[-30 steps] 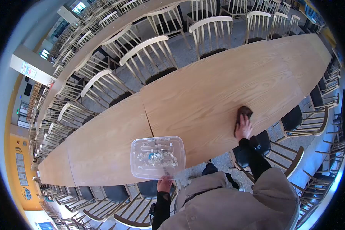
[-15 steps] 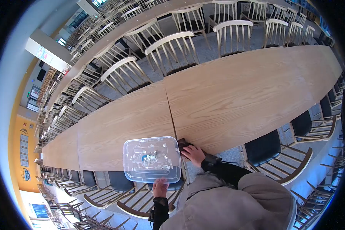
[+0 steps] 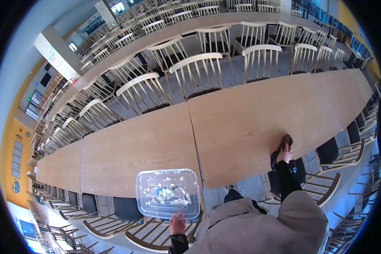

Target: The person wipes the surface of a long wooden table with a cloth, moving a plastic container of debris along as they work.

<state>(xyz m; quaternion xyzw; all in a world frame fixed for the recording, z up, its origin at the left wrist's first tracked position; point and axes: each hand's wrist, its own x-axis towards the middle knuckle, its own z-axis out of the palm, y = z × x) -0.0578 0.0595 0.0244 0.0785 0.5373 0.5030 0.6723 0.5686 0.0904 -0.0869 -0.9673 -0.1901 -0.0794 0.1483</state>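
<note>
My left hand (image 3: 178, 223) grips the near rim of a clear plastic container (image 3: 146, 206), which hangs partly over the table's front edge. Inside it lie crumpled white scraps (image 3: 170, 195) and something small and blue. Out to the right, my right hand (image 3: 285, 154) has its fingers wrapped round a dark brown cloth (image 3: 287, 140). That cloth is pressed against the light wood tabletop (image 3: 249, 122) close to its front edge; part of it is hidden under the hand.
A seam (image 3: 193, 132) divides the table's panels. Wooden chairs (image 3: 197, 70) line its far side, and dark-seated chairs (image 3: 127, 207) stand along the near side. A second long table (image 3: 199, 26) with more chairs runs behind.
My right hand has slid the brown cloth to the right across the table, away from the container. The left hand still grips the container. My view has tilted slightly upward.
</note>
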